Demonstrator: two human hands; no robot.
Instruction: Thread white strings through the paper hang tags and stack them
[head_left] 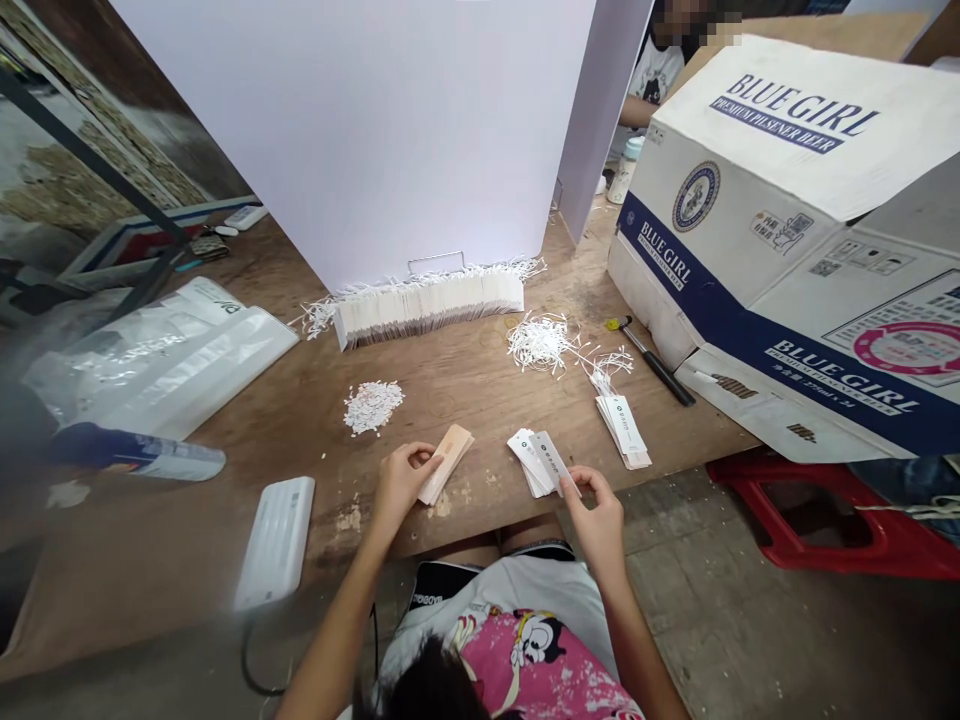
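My left hand [405,478] pinches a stack of tan-faced tags [450,462] at the table's front edge, thumb on top. In my right hand [598,510] a single white printed tag [550,460] is held by its lower corner between thumb and fingers. That tag overlaps a small fanned pile of white tags [526,462] lying on the table. To the right lies a bundle of strung tags [622,430], with white strings at its top. Behind, a heap of loose white strings [541,342] and a heap of small white pieces [373,407] rest on the wood.
A long row of packed tags [431,308] stands before a white panel [375,130]. At right are a black-handled tool [658,368], a large beer carton [750,220] and a red stool [825,530]. A white power bank [276,540], a spray can [142,452] and plastic bags [187,360] lie left.
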